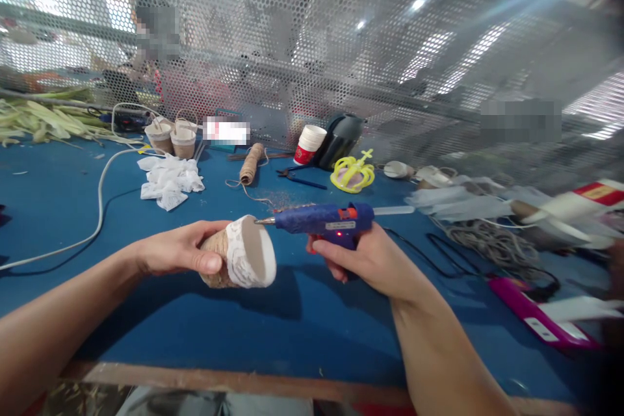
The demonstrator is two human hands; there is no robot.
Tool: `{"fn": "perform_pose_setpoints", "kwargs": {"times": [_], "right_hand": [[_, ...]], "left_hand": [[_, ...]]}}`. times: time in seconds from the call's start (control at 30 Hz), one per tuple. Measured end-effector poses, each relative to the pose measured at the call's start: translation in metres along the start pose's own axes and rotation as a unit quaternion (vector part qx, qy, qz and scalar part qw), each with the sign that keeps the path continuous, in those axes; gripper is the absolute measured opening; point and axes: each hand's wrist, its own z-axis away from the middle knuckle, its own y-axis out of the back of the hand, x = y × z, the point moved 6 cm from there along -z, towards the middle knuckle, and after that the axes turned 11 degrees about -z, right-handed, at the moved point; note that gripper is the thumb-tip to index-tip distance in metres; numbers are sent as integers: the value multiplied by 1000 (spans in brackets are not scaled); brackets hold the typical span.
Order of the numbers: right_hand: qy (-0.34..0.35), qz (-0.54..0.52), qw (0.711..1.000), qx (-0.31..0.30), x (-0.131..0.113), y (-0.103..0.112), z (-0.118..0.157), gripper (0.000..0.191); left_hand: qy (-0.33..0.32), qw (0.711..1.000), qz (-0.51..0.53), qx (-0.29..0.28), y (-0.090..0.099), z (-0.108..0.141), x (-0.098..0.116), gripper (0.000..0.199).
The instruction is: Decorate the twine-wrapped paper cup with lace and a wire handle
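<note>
My left hand (188,248) is closed around a paper cup (263,253) wrapped in twine, with a band of white lace (238,253) near its rim. The cup lies tilted, its mouth facing right. In my right hand (358,257) is a blue hot glue gun (316,220), a red light glowing on its side and a clear glue stick (394,210) poking out of its back. The metal nozzle (266,221) is at the upper rim of the cup; whether it touches cannot be made out. Both objects are held above the blue table (312,338).
Behind my hands lie white lace pieces (170,179), a twine roll (251,166), pliers (302,179), stacked paper cups (310,143) and a yellow crown (351,174). Two small twine-wrapped buckets (184,140) stand back left. At right are grey cord (487,240) and a magenta power strip (541,315).
</note>
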Motion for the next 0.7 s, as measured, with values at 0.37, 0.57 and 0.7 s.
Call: {"fn": "perform_pose_setpoints", "kwargs": {"times": [0.37,0.57,0.7], "right_hand": [[-37,-11,998,-46,6,-5,4,27],[-19,10,1000,-5,0,-2,3,26],[-26,38,999,6,1,-2,3,27]], "left_hand": [[17,996,87,8,5,4,-5,64],[-3,997,79,-16,4,4,-3,60],[-17,999,37,23,9,2,1,65]]}}
